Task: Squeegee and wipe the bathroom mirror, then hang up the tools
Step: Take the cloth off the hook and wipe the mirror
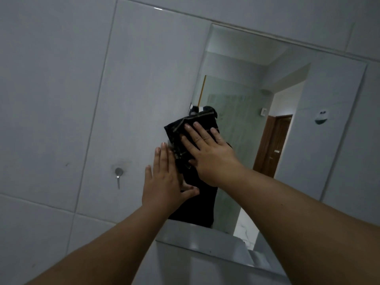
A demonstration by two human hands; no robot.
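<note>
The bathroom mirror (287,95) hangs on the tiled wall at centre right, tilted in view. A black cloth (185,128) with thin pale stripes lies flat against the mirror's left part. My right hand (207,155) presses it to the glass with fingers spread. My left hand (164,182) rests flat at the mirror's left edge, just below and left of the cloth, its thumb reaching onto the glass. No squeegee is in view.
A small metal wall hook (118,173) sticks out of the grey tiles left of the mirror. A white ledge or basin edge (197,237) runs below the mirror. The glass reflects a brown door (273,145) and a round wall fitting (321,117).
</note>
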